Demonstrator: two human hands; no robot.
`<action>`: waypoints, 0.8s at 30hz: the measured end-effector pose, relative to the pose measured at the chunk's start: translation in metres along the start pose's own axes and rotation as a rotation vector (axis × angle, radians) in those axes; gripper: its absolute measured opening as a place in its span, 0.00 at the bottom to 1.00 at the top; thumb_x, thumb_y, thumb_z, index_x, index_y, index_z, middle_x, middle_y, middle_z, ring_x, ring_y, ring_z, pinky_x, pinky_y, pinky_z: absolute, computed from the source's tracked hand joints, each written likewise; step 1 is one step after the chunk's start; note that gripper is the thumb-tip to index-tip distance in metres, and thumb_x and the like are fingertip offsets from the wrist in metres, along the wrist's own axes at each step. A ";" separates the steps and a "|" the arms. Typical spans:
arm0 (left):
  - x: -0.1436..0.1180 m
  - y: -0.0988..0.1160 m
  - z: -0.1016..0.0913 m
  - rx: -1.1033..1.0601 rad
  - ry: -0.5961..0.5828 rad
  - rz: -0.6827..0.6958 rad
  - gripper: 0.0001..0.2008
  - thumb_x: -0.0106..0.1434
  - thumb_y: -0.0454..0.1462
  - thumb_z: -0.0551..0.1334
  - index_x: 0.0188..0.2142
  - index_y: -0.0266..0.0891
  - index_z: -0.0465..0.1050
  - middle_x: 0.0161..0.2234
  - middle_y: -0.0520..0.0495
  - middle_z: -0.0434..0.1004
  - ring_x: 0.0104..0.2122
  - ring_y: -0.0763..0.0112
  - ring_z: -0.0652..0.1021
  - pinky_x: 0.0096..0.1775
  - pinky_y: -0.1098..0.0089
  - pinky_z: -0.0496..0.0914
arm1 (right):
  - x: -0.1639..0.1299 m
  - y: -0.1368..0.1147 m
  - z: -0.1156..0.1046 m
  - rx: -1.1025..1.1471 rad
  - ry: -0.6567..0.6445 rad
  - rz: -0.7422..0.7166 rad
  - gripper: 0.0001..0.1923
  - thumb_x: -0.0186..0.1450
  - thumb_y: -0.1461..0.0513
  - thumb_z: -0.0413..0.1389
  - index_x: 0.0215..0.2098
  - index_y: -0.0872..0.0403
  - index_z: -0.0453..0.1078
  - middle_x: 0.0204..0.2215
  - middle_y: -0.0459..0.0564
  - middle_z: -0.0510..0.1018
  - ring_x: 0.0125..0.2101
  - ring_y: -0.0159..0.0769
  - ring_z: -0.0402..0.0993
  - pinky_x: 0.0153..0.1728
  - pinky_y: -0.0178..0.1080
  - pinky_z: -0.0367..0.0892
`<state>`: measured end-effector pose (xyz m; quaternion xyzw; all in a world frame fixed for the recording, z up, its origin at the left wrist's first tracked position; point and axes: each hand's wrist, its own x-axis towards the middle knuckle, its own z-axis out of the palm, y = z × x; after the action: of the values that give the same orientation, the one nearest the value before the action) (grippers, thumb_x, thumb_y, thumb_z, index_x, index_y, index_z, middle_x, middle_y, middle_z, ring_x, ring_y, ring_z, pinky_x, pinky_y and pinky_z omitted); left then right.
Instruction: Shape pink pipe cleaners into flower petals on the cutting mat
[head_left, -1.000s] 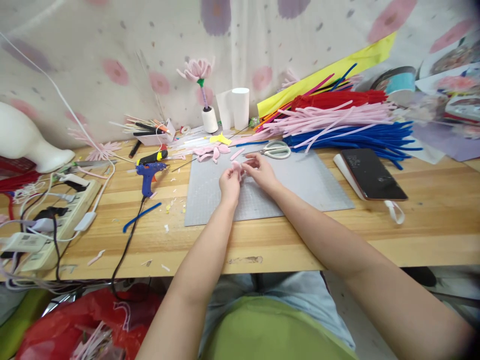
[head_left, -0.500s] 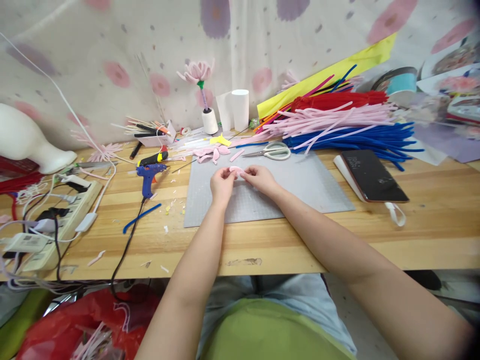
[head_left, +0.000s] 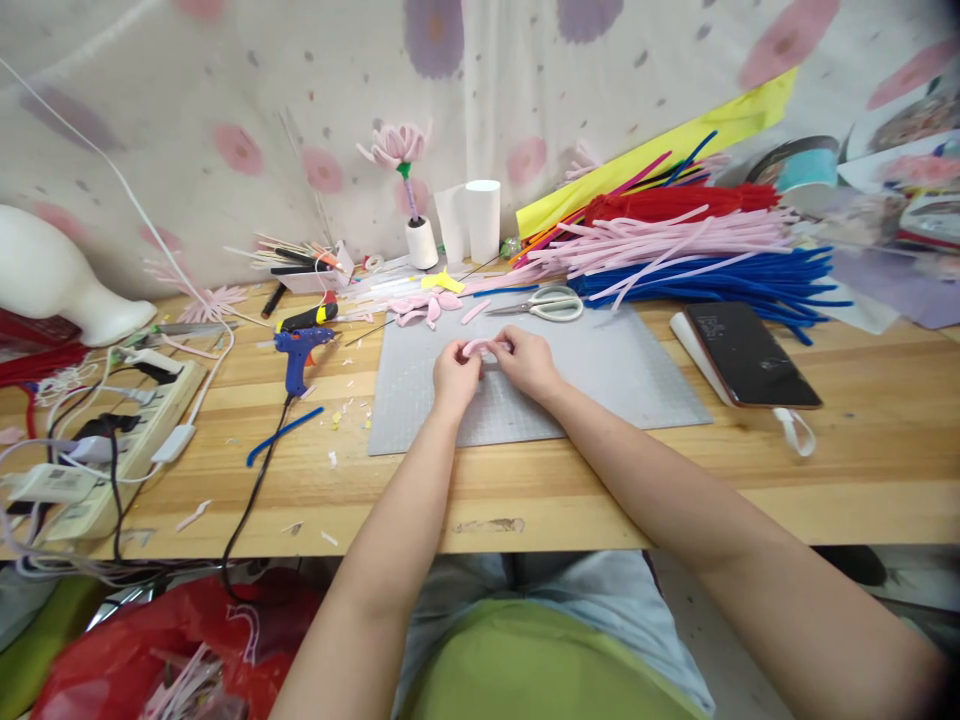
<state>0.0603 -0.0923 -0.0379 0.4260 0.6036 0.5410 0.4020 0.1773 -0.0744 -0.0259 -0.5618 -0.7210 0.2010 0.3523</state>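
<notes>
Fingers of both hands bent inward and nipping one thing, a curved pink fuzzy strip [head_left: 477, 346]; left hand [head_left: 454, 380] pinches its left end, right hand [head_left: 528, 362] its right end; the strip arches in the short gap between the two sets of fingertips, its middle bare, its ends hidden in the grips; exact place of each thumb hard to make out.

Under the fingers, a grey cutting mat [head_left: 615, 395]; just beyond them, a short pink piece [head_left: 475, 312] lying loose; beyond and a little right, scissors [head_left: 555, 304] with pale handles, blades pointing left; beyond and left, a small heap of pink looped pieces [head_left: 416, 309], a yellow scrap [head_left: 442, 281] behind it.

Farther left of the fingers, a blue glue gun [head_left: 297, 352] on the wooden table [head_left: 390, 510]; nearer the body from it, a bent blue stem [head_left: 285, 436]; farther left again, a power strip [head_left: 142, 440] crowded with plugs; a white foam head [head_left: 67, 280] at the far left.

Beyond the fingers and right, stacked bundles: blue stems [head_left: 720, 282] in front, pink stems [head_left: 675, 242] next, red stems [head_left: 675, 204] behind; well right, a dark phone [head_left: 754, 355]; straight back and left, a pink flower [head_left: 397, 146] upright in a white holder [head_left: 421, 244].
</notes>
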 end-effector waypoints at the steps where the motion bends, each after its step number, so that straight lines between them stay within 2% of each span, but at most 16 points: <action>1: -0.002 0.003 0.000 -0.046 0.007 -0.003 0.05 0.50 0.33 0.62 0.29 0.38 0.69 0.25 0.52 0.72 0.27 0.76 0.73 0.31 0.74 0.70 | 0.000 0.000 0.000 0.006 -0.009 -0.004 0.10 0.59 0.58 0.52 0.28 0.55 0.70 0.24 0.47 0.73 0.25 0.31 0.65 0.27 0.34 0.54; 6: -0.008 0.015 0.004 -0.278 0.002 -0.126 0.04 0.51 0.31 0.61 0.27 0.36 0.66 0.25 0.53 0.71 0.26 0.77 0.74 0.32 0.71 0.71 | -0.002 -0.003 0.000 -0.013 0.002 -0.018 0.10 0.59 0.57 0.51 0.29 0.55 0.70 0.24 0.47 0.74 0.25 0.31 0.65 0.27 0.34 0.54; 11: -0.010 0.023 0.007 -0.373 0.001 -0.276 0.05 0.50 0.28 0.62 0.27 0.34 0.66 0.22 0.52 0.70 0.23 0.79 0.72 0.35 0.69 0.71 | -0.004 -0.006 0.000 -0.079 0.061 -0.018 0.09 0.59 0.58 0.51 0.30 0.55 0.70 0.26 0.49 0.74 0.27 0.33 0.66 0.28 0.35 0.53; 15: -0.011 0.026 0.009 -0.412 0.049 -0.231 0.07 0.48 0.28 0.61 0.28 0.35 0.65 0.22 0.55 0.68 0.21 0.81 0.69 0.33 0.70 0.70 | -0.003 -0.006 0.003 -0.022 0.056 -0.012 0.10 0.59 0.57 0.51 0.28 0.55 0.69 0.24 0.48 0.74 0.25 0.32 0.66 0.27 0.34 0.53; 18: -0.009 0.027 0.008 -0.423 0.075 -0.184 0.06 0.47 0.28 0.56 0.27 0.36 0.64 0.22 0.56 0.66 0.22 0.81 0.69 0.30 0.74 0.69 | -0.002 -0.006 0.006 0.082 -0.017 -0.040 0.11 0.59 0.56 0.51 0.27 0.55 0.68 0.23 0.46 0.73 0.23 0.30 0.64 0.26 0.33 0.54; 21: -0.006 0.025 0.007 -0.384 0.080 -0.124 0.06 0.48 0.28 0.53 0.26 0.36 0.64 0.21 0.55 0.66 0.22 0.81 0.69 0.27 0.77 0.68 | -0.002 -0.004 0.009 0.164 -0.089 -0.061 0.13 0.59 0.53 0.51 0.27 0.55 0.68 0.22 0.45 0.73 0.22 0.28 0.64 0.25 0.32 0.54; 24: -0.005 0.021 0.007 -0.307 0.088 -0.057 0.05 0.49 0.29 0.53 0.25 0.36 0.66 0.21 0.55 0.66 0.22 0.81 0.68 0.27 0.77 0.68 | -0.002 -0.001 0.009 0.183 -0.084 -0.061 0.13 0.58 0.54 0.51 0.26 0.55 0.67 0.21 0.44 0.72 0.22 0.28 0.64 0.25 0.32 0.54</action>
<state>0.0698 -0.0935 -0.0174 0.3181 0.5425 0.6334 0.4509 0.1699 -0.0755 -0.0317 -0.4961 -0.7306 0.2785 0.3776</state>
